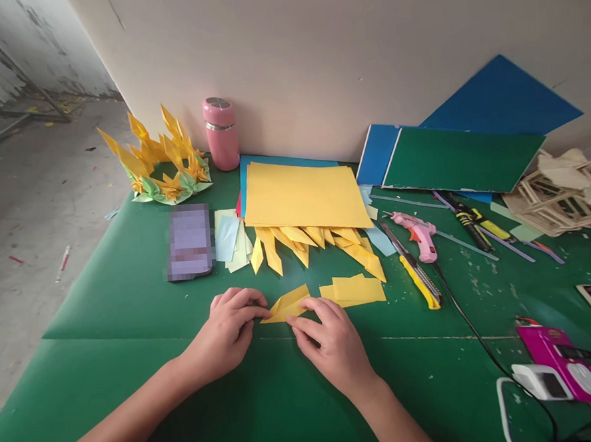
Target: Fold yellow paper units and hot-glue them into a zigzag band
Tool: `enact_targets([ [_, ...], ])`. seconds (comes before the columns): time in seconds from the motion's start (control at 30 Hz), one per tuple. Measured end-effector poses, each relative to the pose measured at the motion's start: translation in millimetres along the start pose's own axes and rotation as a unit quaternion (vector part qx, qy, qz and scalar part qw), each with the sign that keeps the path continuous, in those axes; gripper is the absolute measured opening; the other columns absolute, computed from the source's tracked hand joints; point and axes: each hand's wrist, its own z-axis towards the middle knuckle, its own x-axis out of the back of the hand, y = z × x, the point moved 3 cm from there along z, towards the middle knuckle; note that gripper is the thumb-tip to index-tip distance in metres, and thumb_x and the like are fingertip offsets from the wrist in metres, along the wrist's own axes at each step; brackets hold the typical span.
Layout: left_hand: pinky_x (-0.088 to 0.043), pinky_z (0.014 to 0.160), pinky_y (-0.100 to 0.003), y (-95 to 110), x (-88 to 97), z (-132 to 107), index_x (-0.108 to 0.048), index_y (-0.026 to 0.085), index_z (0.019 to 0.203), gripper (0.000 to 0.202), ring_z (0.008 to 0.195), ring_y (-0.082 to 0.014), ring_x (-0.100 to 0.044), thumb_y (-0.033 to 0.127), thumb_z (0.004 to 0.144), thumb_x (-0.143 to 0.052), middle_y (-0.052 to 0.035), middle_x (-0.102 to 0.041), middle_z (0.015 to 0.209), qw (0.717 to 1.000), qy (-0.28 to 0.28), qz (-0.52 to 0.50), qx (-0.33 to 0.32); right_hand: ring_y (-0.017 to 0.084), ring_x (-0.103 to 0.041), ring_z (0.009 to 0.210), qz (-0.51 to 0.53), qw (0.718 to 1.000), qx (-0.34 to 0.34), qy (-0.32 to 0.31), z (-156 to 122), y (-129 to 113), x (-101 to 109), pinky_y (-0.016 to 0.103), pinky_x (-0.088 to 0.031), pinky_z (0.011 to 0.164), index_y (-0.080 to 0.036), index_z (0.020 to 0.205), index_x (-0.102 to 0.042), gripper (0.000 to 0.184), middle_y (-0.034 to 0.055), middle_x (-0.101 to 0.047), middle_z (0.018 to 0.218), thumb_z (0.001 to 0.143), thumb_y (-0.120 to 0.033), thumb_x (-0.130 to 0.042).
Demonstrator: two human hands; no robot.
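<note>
A small sheet of yellow paper (pixel 289 303), partly folded to a point at its left end, lies on the green table. My left hand (pixel 236 321) holds that left tip between thumb and finger. At the other end, the fingers of my right hand (pixel 327 336) close on the right side of the same paper. Just right of it are several loose yellow paper slips (pixel 357 290), overlapping. Behind my hands, folded yellow paper spikes (pixel 297 241) stick out from under a stack of larger yellow sheets (pixel 306 193).
A yellow and green paper crown (pixel 166 162), a pink flask (pixel 221 135) and a phone (pixel 190 241) stand or lie at left. Rightward are a yellow utility knife (pixel 419 280), a pink glue gun (pixel 416 233) with its cord, blue and green boards (pixel 462 157) and a magenta power strip (pixel 559 358).
</note>
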Motion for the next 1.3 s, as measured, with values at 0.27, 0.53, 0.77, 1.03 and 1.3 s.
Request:
enact_targets([
  [0.27,-0.049,0.087,-0.035,9.6,9.3,4.4,-0.062,0.018,0.105,0.035,0.104,-0.0197,-0.06,0.008,0.093,-0.031,-0.0074,-0.067,0.108,0.98,-0.018,0.077,-0.183,0.023,-0.061,0.095,-0.019,0.999,0.04,-0.022,6.9,6.2,2.1,0.036,-0.053,0.08,-0.02,0.091,-0.072,0.021,0.0084,-0.067,0.101,0.089,-0.014,-0.052],
  [0.53,-0.05,0.093,-0.036,14.1,6.0,3.2,-0.063,0.016,0.107,0.033,0.113,-0.0218,-0.057,0.01,0.094,-0.032,-0.0083,-0.067,0.11,0.97,-0.026,0.112,-0.216,0.022,-0.06,0.101,0.002,0.998,0.059,-0.038,16.6,14.4,2.8,0.038,-0.05,0.086,-0.02,0.092,-0.07,0.02,0.008,-0.067,0.105,0.09,-0.014,-0.052],
  [0.77,-0.053,0.086,-0.035,27.7,-7.6,1.2,-0.061,0.018,0.111,0.03,0.102,-0.0223,-0.059,0.012,0.093,-0.038,-0.0077,-0.066,0.111,0.97,-0.073,0.09,-0.213,0.025,-0.055,0.085,-0.056,0.997,-0.049,0.012,20.1,25.1,-1.7,0.041,-0.05,0.075,-0.013,0.112,-0.065,0.028,0.0116,-0.063,0.095,0.091,-0.024,-0.049],
  [1.03,-0.046,0.093,-0.04,34.1,-14.2,-0.6,-0.059,0.022,0.113,0.027,0.112,-0.0232,-0.053,0.02,0.096,-0.039,-0.0044,-0.063,0.117,0.973,-0.085,0.097,-0.194,0.022,-0.056,0.083,0.038,0.995,-0.094,0.006,21.9,16.0,-11.6,0.035,-0.05,0.073,-0.019,0.101,-0.068,0.019,0.0071,-0.064,0.09,0.087,-0.024,-0.055],
  [1.3,-0.035,0.105,-0.051,31.4,-13.9,-0.5,-0.06,0.027,0.113,0.025,0.123,-0.0285,-0.043,0.025,0.094,-0.044,-0.0029,-0.057,0.124,0.977,-0.071,0.101,-0.171,0.017,-0.058,0.071,0.086,0.992,-0.085,0.035,25.1,12.0,-15.0,0.029,-0.049,0.066,-0.02,0.087,-0.066,0.014,0.0022,-0.069,0.078,0.088,-0.014,-0.053],
])
